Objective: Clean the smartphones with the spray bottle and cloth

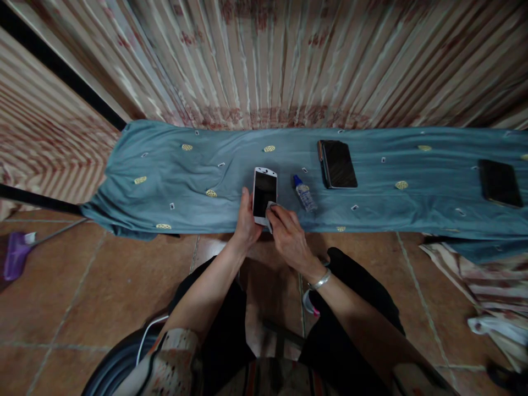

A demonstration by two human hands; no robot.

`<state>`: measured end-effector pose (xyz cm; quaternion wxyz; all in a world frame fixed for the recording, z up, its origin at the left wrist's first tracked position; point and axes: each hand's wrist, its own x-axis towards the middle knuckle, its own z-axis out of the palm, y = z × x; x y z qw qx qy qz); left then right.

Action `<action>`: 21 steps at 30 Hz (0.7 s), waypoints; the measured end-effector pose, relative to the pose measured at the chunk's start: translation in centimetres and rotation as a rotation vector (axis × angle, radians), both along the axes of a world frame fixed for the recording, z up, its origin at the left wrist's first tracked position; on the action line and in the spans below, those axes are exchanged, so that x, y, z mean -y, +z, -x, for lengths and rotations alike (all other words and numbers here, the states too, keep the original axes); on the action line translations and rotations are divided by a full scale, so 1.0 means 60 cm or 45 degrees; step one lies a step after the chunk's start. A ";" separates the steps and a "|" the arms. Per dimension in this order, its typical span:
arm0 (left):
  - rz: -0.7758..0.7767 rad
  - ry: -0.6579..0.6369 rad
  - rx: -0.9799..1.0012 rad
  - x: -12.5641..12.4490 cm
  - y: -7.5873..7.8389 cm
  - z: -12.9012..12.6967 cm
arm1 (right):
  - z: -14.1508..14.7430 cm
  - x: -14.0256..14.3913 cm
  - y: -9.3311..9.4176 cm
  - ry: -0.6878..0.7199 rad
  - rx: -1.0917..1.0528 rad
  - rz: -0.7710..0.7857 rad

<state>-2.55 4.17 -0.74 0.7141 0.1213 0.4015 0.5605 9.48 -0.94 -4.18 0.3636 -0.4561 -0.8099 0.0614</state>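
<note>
A white smartphone (264, 190) with a dark screen is held upright in my left hand (247, 220), the thumb along its left edge. My right hand (289, 234) pinches a small greyish cloth (270, 214) against the lower right part of the screen. The fingers hide most of the cloth. Just right of the phone a small clear bottle (304, 195) with a blue cap lies on the blue-green bedsheet-like cover (239, 148). Farther right rests a black tablet or device in a case (339, 164), apart from both hands.
Another dark flat device (500, 182) lies at the cover's right end. Striped curtains (264, 66) hang behind the narrow covered surface. A purple broom head (16, 256) is on the tiled floor (136, 286) at left. A round black object (119, 366) stands beside my left leg.
</note>
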 end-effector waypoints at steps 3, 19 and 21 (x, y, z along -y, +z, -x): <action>-0.002 -0.010 -0.010 0.000 -0.001 -0.002 | -0.001 0.001 0.002 0.018 -0.006 -0.043; 0.097 -0.117 0.011 0.002 0.024 -0.014 | 0.010 0.006 0.007 0.200 -0.108 -0.091; 0.101 -0.097 0.021 -0.001 0.026 -0.011 | 0.008 0.006 0.008 0.220 -0.104 -0.088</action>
